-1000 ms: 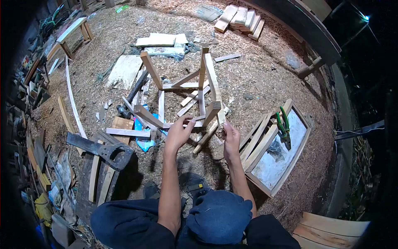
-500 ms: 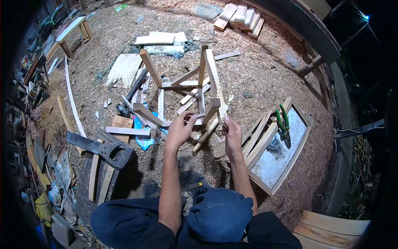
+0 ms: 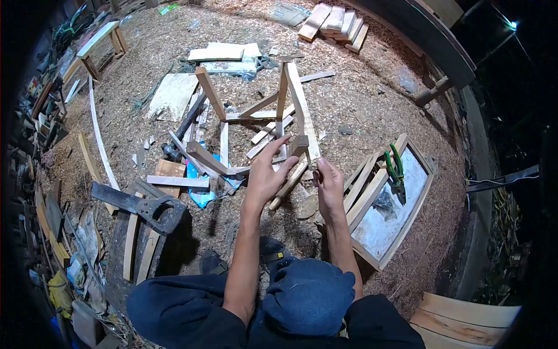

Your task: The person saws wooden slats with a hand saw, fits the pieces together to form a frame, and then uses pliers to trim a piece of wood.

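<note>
A wooden stool frame [image 3: 250, 115] stands in front of me, its legs pointing up and joined low down by rails. My left hand [image 3: 267, 175] is closed around the near right leg [image 3: 300, 145], thumb and fingers just below its top. A long pale wooden slat [image 3: 301, 104] runs along the frame's right side from the far leg to the near one. At the slat's near end, my right hand [image 3: 330, 185] pinches with thumb and fingers. Whether it also holds something small there is hidden.
A handsaw [image 3: 136, 207] lies on a dark block [image 3: 119, 256] at left. Green-handled pliers [image 3: 396, 174] rest on a framed panel [image 3: 386, 221] at right. Offcuts [image 3: 177, 182] lie around the frame, and stacked boards [image 3: 334, 24] sit at the back on shavings-covered ground.
My left hand has moved up and right from the near rail onto the near right leg, which now tilts slightly. My right hand stays at the slat's end, shifted slightly.
</note>
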The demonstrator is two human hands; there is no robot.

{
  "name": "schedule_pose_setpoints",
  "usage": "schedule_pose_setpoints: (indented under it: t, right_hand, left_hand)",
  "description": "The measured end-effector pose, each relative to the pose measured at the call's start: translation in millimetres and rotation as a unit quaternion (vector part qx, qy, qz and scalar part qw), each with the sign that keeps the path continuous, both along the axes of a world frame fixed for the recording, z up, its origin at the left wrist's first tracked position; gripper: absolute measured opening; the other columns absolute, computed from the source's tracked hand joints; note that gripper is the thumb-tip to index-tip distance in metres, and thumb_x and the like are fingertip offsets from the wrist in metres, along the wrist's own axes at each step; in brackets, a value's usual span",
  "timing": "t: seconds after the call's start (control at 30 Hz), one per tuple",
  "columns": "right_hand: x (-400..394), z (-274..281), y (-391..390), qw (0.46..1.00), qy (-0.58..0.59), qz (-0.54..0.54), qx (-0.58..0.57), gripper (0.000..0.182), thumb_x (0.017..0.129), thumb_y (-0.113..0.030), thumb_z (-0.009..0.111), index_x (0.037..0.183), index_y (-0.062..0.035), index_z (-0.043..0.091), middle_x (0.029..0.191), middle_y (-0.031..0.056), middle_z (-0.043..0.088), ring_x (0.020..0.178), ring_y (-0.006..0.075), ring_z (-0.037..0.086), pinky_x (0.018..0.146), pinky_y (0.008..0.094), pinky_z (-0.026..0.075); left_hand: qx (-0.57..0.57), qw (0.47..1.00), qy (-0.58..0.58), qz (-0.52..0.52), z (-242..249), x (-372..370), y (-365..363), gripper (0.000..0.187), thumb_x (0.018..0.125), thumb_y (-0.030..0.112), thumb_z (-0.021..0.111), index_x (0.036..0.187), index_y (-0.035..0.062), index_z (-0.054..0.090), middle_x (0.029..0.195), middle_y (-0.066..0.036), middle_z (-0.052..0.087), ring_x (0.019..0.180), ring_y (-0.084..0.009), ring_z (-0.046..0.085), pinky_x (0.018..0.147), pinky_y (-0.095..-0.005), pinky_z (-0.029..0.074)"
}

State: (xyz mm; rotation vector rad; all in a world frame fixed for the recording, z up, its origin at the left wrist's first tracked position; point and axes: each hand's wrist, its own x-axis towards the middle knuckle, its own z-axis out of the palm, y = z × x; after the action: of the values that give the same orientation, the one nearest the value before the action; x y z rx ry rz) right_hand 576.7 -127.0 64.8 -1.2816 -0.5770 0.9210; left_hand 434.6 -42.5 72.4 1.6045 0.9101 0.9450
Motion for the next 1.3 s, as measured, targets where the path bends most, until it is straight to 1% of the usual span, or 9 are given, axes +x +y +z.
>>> schedule_pose_setpoints:
  t: [0.07, 0.3, 0.37, 0.6, 0.77, 0.93, 1.17, 1.23, 1.3]
  right_hand:
    - [0.6, 2.0, -3.4, 1.0, -0.002, 0.008, -0.003, 0.033, 0.097, -0.027, 0.059, 0.114, 0.0009, 0.066, 0.068, -0.011, 0.045, 0.057, -0.0004, 0.033, 0.05, 0.0196, 0.023]
    - [-0.4, 8.8, 1.9, 1.0, 0.011, 0.015, -0.012, 0.029, 0.098, -0.027, 0.059, 0.108, -0.0017, 0.068, 0.064, -0.0114, 0.043, 0.055, -0.0009, 0.031, 0.049, 0.0197, 0.022]
    - [1.6, 9.2, 2.9, 1.0, 0.012, 0.026, -0.007, 0.029, 0.098, -0.027, 0.058, 0.109, -0.0016, 0.068, 0.064, -0.0115, 0.043, 0.055, -0.0009, 0.031, 0.049, 0.0197, 0.021]
    - [-0.9, 14.2, 1.3, 0.999, 0.029, 0.02, -0.007, 0.032, 0.098, -0.028, 0.059, 0.11, -0.0003, 0.068, 0.064, -0.0113, 0.044, 0.055, -0.0009, 0.032, 0.049, 0.0197, 0.021]
    - [1.2, 19.0, -6.6, 0.999, 0.037, 0.02, 0.0, 0.034, 0.097, -0.029, 0.061, 0.111, 0.0016, 0.067, 0.066, -0.0102, 0.045, 0.056, 0.0002, 0.033, 0.051, 0.0207, 0.024]
    - [6.0, 28.2, -24.1, 0.999, 0.032, 0.014, -0.011, 0.03, 0.098, -0.029, 0.059, 0.107, -0.001, 0.066, 0.073, -0.0074, 0.049, 0.063, 0.0022, 0.038, 0.056, 0.0211, 0.029]
    - [18.2, 48.2, -85.6, 0.998, 0.046, -0.037, -0.032, 0.035, 0.098, -0.026, 0.059, 0.117, 0.0019, 0.063, 0.084, -0.0051, 0.058, 0.069, 0.0031, 0.046, 0.062, 0.0206, 0.037]
    - [22.8, 53.6, -104.6, 0.994, 0.035, -0.096, -0.043, 0.041, 0.098, -0.022, 0.06, 0.128, 0.0049, 0.058, 0.073, -0.0101, 0.049, 0.06, -0.0012, 0.036, 0.052, 0.0173, 0.026]
    - [27.7, 58.2, -124.9, 0.988, 0.014, -0.143, -0.059, 0.039, 0.097, -0.021, 0.061, 0.126, 0.0054, 0.059, 0.075, -0.0095, 0.053, 0.062, -0.0018, 0.039, 0.052, 0.0167, 0.027]
  left_hand:
    - [0.01, 1.0, -0.022, 0.003, -0.8, 3.1, -1.0, 0.059, 0.083, 0.02, 0.074, 0.138, 0.0148, 0.053, 0.129, -0.013, 0.062, 0.114, -0.0242, 0.061, 0.095, -0.0373, 0.048]
    - [0.018, 1.0, -0.01, -0.013, 9.4, 5.4, -3.9, 0.064, 0.08, 0.019, 0.078, 0.139, 0.0139, 0.052, 0.129, -0.013, 0.062, 0.115, -0.0228, 0.06, 0.099, -0.0368, 0.045]
    - [0.016, 0.999, -0.026, -0.01, 7.4, 4.5, -2.9, 0.06, 0.082, 0.031, 0.076, 0.136, 0.0157, 0.055, 0.125, -0.018, 0.063, 0.113, -0.0331, 0.061, 0.096, -0.0412, 0.047]
    - [0.012, 1.0, -0.011, -0.023, 12.2, 2.6, -3.2, 0.06, 0.083, 0.031, 0.076, 0.137, 0.015, 0.054, 0.128, -0.017, 0.06, 0.113, -0.0322, 0.061, 0.095, -0.0407, 0.048]
    - [0.091, 0.993, -0.028, 0.071, 21.2, 11.5, -8.6, 0.049, 0.082, 0.024, 0.076, 0.124, 0.0056, 0.058, 0.107, -0.015, 0.063, 0.088, -0.0272, 0.062, 0.08, -0.0373, 0.051]
    - [0.052, 0.996, -0.015, 0.069, 30.9, 17.0, -15.4, 0.016, 0.088, 0.015, 0.07, 0.091, 0.0014, 0.063, 0.068, -0.008, 0.064, 0.053, -0.0146, 0.058, 0.051, -0.0289, 0.045]
    - [0.052, 0.999, 0.009, -0.014, 62.5, 38.6, -35.7, 0.012, 0.089, 0.012, 0.068, 0.092, 0.0012, 0.064, 0.061, -0.003, 0.061, 0.051, -0.0063, 0.051, 0.048, -0.0247, 0.038]
    - [0.05, 0.997, 0.021, -0.054, 61.1, 51.5, -43.1, 0.013, 0.09, 0.014, 0.067, 0.094, 0.0014, 0.065, 0.06, -0.003, 0.059, 0.053, -0.0054, 0.05, 0.048, -0.0248, 0.037]
    - [0.059, 0.992, 0.006, -0.111, 53.3, 65.7, -49.6, 0.015, 0.091, 0.016, 0.066, 0.095, 0.0013, 0.066, 0.061, -0.003, 0.06, 0.054, -0.006, 0.051, 0.049, -0.0251, 0.038]
